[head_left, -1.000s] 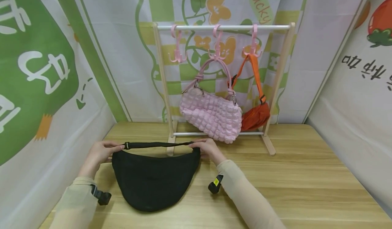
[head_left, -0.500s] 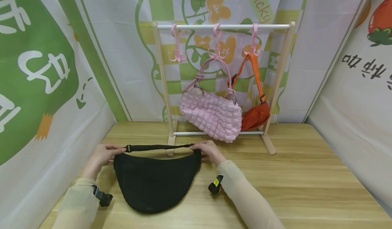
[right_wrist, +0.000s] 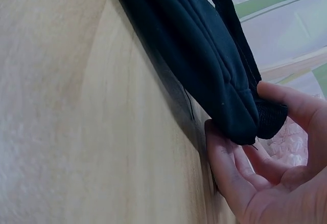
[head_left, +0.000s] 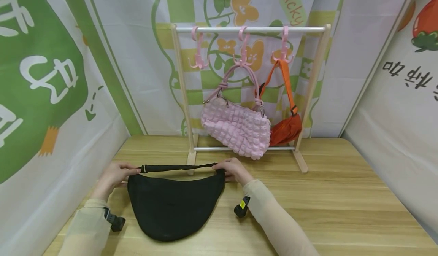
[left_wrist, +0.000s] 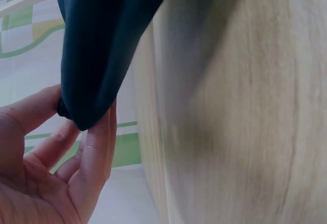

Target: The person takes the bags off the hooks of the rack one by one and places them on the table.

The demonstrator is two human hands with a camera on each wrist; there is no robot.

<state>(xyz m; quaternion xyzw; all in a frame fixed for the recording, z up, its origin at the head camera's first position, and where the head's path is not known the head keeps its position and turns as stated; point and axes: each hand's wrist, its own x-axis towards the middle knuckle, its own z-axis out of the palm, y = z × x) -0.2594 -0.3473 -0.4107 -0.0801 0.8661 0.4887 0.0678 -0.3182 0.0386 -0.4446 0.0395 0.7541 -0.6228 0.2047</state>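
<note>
A black crescent-shaped sling bag (head_left: 174, 206) is held by its two upper corners, front of the rack, low over the table. My left hand (head_left: 114, 176) pinches its left corner by the strap buckle, and my right hand (head_left: 232, 170) pinches the right corner. The black strap (head_left: 174, 167) runs nearly straight between the hands above the bag's curved top edge. In the left wrist view, thumb and fingers sit on either side of the bag's end (left_wrist: 92, 81). The right wrist view has the thumb on the strap's webbing (right_wrist: 271, 117) and fingers under the bag's corner (right_wrist: 235, 119).
Behind the bag stands a rack (head_left: 249, 30) with wooden posts and pink hooks. A pink puffy handbag (head_left: 236, 128) hangs from its middle hook and an orange waist bag (head_left: 286, 130) from the right one. Nothing hangs on the left hook (head_left: 199, 56). Printed cloth walls enclose the wooden table (head_left: 342, 202).
Both hands have lowered the black bag slightly toward the table's front, with a small shift to the right. The grip at each corner is the same.
</note>
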